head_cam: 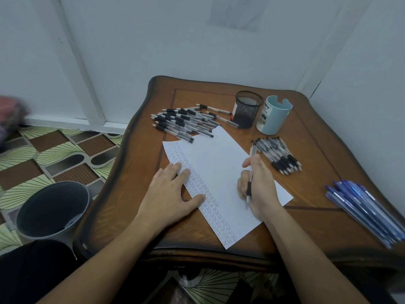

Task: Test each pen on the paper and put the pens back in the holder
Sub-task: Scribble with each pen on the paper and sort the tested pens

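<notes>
A white paper (221, 172) lies slanted on the wooden table (311, 218), its left strip covered in small pen marks. My left hand (173, 194) lies flat on that marked strip, fingers spread. My right hand (259, 187) grips a clear pen with a black grip (249, 185), tip down on the paper near its right edge. A large pile of similar pens (182, 122) lies behind the paper at the left. A smaller pile (278, 155) lies to the right. A black mesh holder (247, 108) and a light blue cup (274, 115) stand at the back.
Several blue pens (363, 208) lie at the table's right edge. A dark grey bin (52, 209) stands on the patterned floor left of the table. White walls close in behind and to the right.
</notes>
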